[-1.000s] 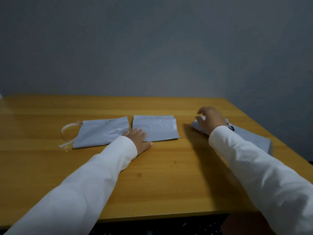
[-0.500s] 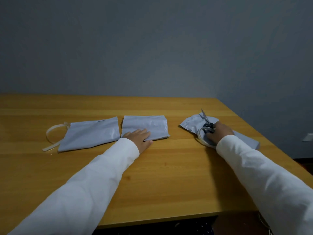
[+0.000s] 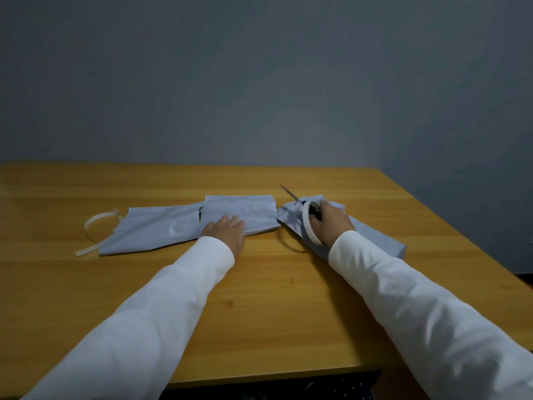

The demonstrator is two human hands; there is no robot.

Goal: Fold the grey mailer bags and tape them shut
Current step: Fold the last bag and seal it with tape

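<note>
Three grey mailer bags lie in a row on the wooden table. The left bag is folded flat. The middle folded bag has my left hand pressing flat on its near edge. The right bag stretches toward the table's right edge. Above it, my right hand grips a white tape roll together with scissors, whose blades point away to the far left.
A loose curl of white backing strip lies left of the left bag. The table's right edge runs diagonally close to the right bag. A grey wall stands behind the table.
My right hand closed on the tape roll and scissors on the right bag and lifted them a little. My left hand stayed on the middle bag.
</note>
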